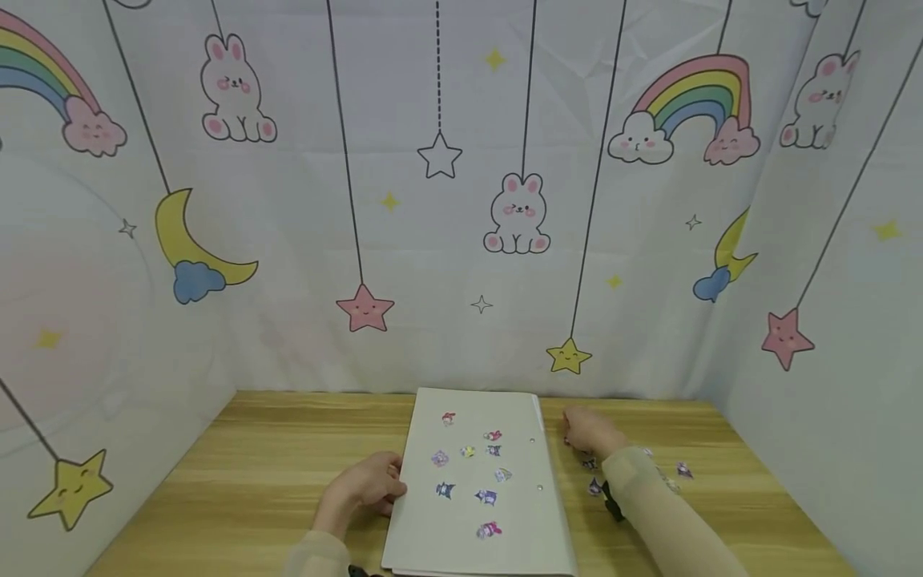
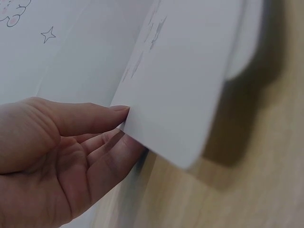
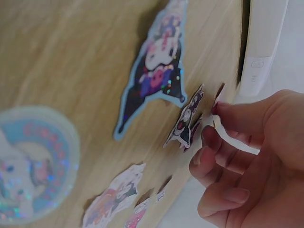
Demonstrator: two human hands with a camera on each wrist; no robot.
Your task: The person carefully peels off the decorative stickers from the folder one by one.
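Note:
A white booklet (image 1: pixel 425 537) lies on the table with several small cartoon stickers, such as a purple one (image 1: pixel 486 498), spread over its cover. My left hand (image 1: pixel 371 481) pinches the booklet's left edge. In the left wrist view, the thumb of that hand (image 2: pixel 71 152) is on top of the white cover (image 2: pixel 180 114) and its fingers are underneath. Right of the booklet, my right hand (image 1: pixel 591 430) reaches down to the table. The right wrist view shows this hand (image 3: pixel 247 156) pinching a small sticker (image 3: pixel 218 95), seen edge-on, between thumb and fingers.
Loose stickers lie around my right forearm, among them a purple one (image 1: pixel 684 470) and a dark one (image 1: pixel 594 486). A round blue-ringed sticker (image 3: pixel 35 166) is close to the right wrist camera. A printed white curtain (image 1: pixel 447 344) encloses the wooden table (image 1: pixel 288 449).

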